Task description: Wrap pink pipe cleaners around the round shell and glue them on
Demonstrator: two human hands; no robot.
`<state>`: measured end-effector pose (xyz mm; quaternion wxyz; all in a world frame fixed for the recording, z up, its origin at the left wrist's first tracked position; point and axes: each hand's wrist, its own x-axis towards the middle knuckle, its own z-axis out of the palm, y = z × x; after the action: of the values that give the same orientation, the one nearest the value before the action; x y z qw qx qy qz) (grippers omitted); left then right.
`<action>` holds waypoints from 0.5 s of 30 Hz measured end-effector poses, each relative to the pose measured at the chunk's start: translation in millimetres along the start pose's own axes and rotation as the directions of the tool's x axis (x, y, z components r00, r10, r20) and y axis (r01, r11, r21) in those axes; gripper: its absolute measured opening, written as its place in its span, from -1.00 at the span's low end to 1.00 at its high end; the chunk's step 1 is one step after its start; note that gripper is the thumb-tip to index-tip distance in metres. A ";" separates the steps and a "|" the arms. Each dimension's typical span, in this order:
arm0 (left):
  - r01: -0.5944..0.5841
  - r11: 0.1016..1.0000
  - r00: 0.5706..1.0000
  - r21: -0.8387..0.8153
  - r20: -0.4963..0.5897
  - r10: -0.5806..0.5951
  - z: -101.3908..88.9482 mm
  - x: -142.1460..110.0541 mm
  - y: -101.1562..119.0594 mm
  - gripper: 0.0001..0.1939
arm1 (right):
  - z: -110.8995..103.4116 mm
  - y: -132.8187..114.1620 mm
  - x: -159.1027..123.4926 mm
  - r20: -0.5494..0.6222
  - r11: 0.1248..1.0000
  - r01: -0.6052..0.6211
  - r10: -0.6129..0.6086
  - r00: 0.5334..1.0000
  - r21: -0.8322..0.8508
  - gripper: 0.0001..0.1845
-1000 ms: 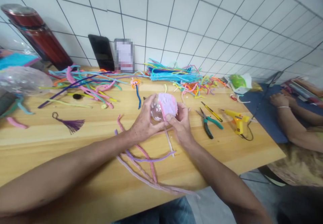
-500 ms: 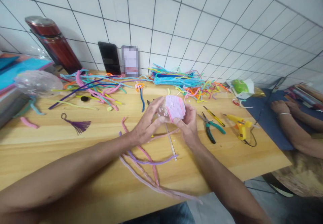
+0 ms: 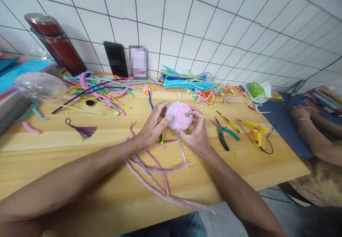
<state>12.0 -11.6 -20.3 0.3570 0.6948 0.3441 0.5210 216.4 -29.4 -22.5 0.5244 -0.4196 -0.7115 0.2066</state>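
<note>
Between my hands is a rounded piece point(image 3: 178, 117) wrapped in lilac pipe cleaner, with a pink ring and a small dark hole facing me. My left hand point(image 3: 156, 125) is closed on its left side, thumb in front. On its right side, my right hand point(image 3: 196, 128) grips it with fingers and thumb. Just below, a thin clear stick point(image 3: 182, 151) lies on the table. Pink and purple pipe cleaners point(image 3: 160, 171) lie crossed nearer to me. A dark and yellow tool handle point(image 3: 161, 137) shows partly behind my left hand.
Pliers point(image 3: 224, 133), a yellow craft knife point(image 3: 227, 121) and a yellow glue gun point(image 3: 255, 132) lie right. A purple tassel point(image 3: 84, 130) is left. Bundled pipe cleaners point(image 3: 189, 82), two phones point(image 3: 116, 59) and a red flask point(image 3: 57, 45) line the wall. A co-worker's arm point(image 3: 312, 133) rests at right.
The lilac piece has been turned in my hands. Its pink ring and hole now face me; before, its wrapped side and a clear part showed. My hands have shifted slightly around it.
</note>
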 end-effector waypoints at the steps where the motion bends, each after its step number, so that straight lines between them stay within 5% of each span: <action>1: -0.002 1.000 1.000 0.000 0.013 0.002 -0.5 0.3 -1.2 -0.41 | 0.1 -0.7 -0.4 0.035 0.997 0.049 -0.047 0.998 -0.057 -0.24; 6: -0.077 0.997 0.992 0.018 0.098 0.075 -1.9 1.1 -11.2 -0.43 | 3.5 -2.6 -1.9 0.121 0.957 0.211 -0.190 0.974 -0.197 -0.24; 15: -0.118 0.990 0.984 0.072 0.142 0.107 -5.5 5.3 -20.1 -0.43 | 7.0 -1.7 -3.9 0.158 0.933 0.295 -0.265 0.951 -0.208 -0.28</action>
<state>5.7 3.9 -33.9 0.3218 0.7610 0.2997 0.4769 209.6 -32.5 -26.0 0.4501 -0.3573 -0.8152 0.0728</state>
